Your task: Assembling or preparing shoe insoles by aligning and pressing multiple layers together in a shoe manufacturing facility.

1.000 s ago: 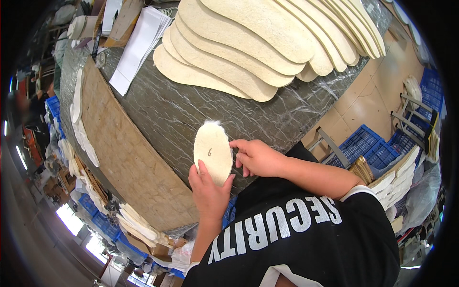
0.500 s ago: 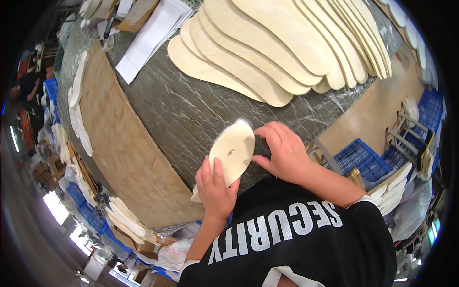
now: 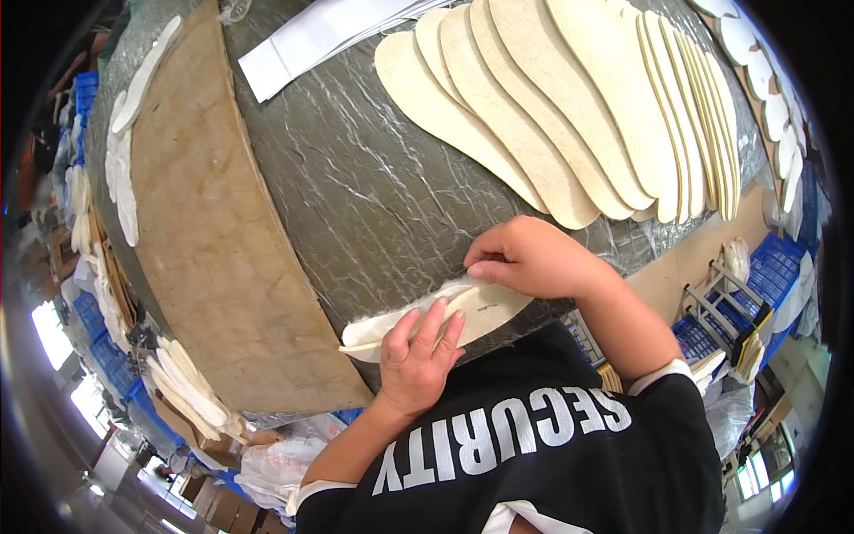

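Observation:
Near the table's front edge, a cream insole [image 3: 498, 313] with white fluffy lining lies on its side, its length running left to right. A small dark mark shows on its plain face, and the fuzzy lining [image 3: 378, 327] lines the far side. My left hand [image 3: 418, 360] grips the middle of the insole, fingers bent over its upper edge; the thumb is hidden. At the right end, my right hand [image 3: 529, 258] is closed, thumb and forefinger pinching the fluffy edge. Beyond the hands, a fanned stack of cream insoles [image 3: 543, 107] spreads over the table.
Dark plastic film covers the table [image 3: 347, 196]. A brown board [image 3: 205, 222] lies along its left side, with white insoles [image 3: 124, 169] beyond it. White paper sheets [image 3: 311, 44] lie at the back. Right of the table stand a metal step ladder [image 3: 725, 303] and blue crates [image 3: 769, 267].
The insole has been turned from standing face-on to lying lengthwise, its fluffy side now showing. My right hand, open beside it before, has closed on its end. The whole view has shifted.

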{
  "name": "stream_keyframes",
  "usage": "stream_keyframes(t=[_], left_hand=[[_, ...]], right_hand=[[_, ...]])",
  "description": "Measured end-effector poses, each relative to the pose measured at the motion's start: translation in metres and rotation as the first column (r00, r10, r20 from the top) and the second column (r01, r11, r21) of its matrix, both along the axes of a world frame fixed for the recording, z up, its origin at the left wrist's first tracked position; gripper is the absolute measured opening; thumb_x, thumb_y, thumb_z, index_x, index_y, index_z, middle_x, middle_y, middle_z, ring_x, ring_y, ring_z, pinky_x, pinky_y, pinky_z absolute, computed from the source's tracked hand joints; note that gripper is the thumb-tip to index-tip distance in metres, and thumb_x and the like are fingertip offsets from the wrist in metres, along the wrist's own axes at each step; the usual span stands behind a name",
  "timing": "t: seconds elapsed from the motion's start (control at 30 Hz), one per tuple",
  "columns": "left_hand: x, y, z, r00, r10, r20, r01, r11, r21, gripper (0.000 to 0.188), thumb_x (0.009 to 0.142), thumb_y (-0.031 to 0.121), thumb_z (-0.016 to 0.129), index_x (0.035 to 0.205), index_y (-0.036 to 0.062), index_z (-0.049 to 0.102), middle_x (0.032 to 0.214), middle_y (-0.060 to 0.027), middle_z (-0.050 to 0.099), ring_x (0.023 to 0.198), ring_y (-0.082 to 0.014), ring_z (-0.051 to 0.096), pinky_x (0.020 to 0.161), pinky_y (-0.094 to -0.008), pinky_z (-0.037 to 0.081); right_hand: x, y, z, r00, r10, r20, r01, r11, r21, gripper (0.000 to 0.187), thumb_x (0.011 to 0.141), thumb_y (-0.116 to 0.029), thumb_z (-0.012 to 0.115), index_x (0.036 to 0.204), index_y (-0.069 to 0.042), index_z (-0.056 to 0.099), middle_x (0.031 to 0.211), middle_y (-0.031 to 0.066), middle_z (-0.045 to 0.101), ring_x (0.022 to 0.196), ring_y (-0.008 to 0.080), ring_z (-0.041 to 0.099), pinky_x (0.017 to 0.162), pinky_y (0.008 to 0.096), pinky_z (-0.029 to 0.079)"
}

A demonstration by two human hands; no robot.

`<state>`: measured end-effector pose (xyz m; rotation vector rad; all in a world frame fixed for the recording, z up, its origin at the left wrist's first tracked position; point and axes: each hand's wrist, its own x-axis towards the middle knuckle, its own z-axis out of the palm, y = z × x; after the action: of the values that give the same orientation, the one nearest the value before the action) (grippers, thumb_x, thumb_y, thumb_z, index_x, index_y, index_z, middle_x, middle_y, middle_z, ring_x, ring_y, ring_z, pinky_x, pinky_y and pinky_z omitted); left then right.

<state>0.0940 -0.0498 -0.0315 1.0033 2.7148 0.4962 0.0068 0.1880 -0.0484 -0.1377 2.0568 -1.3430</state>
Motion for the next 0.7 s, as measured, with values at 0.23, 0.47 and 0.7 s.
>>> stream_keyframes(t=[0.23,0.47,0.7], left_hand=[[-0.009,-0.001,-0.003,0.999,-0.04,-0.031,0.044,0.988,0.149,0.047,0.069,0.023,0.078,0.113,0.013,0.066,0.128,-0.0022,0.055,0.112,-0.0281,0.041,0.092,-0.0338,0.039],[-0.015,0.0,-0.006,0.996,-0.02,-0.09,0.037,0.98,0.195,0.033,0.078,0.015,0.067,0.11,0.0139,0.068,0.119,0.0019,0.063,0.105,-0.0225,0.048,0.082,-0.0323,0.041],[-0.02,0.005,-0.003,0.999,0.015,-0.044,-0.003,0.966,0.26,0.031,0.07,0.004,0.07,0.101,0.0072,0.068,0.108,-0.0021,0.066,0.092,-0.0234,0.055,0.078,-0.034,0.041]], right_hand=[[-0.037,-0.009,-0.003,0.87,0.396,0.292,-0.383,0.918,-0.104,0.017,0.077,-0.017,0.065,0.084,-0.003,0.069,0.069,0.0099,0.065,0.061,0.0197,0.06,0.058,0.0339,0.046],[-0.027,-0.011,-0.018,0.873,0.459,0.167,-0.445,0.888,-0.112,0.015,0.079,-0.016,0.062,0.081,-0.002,0.067,0.068,0.0114,0.063,0.061,0.0216,0.059,0.058,0.0349,0.045],[-0.027,-0.012,-0.014,0.872,0.431,0.233,-0.39,0.898,-0.202,0.014,0.077,-0.013,0.06,0.079,0.0,0.066,0.073,0.0162,0.064,0.069,0.0302,0.061,0.063,0.0383,0.046]])
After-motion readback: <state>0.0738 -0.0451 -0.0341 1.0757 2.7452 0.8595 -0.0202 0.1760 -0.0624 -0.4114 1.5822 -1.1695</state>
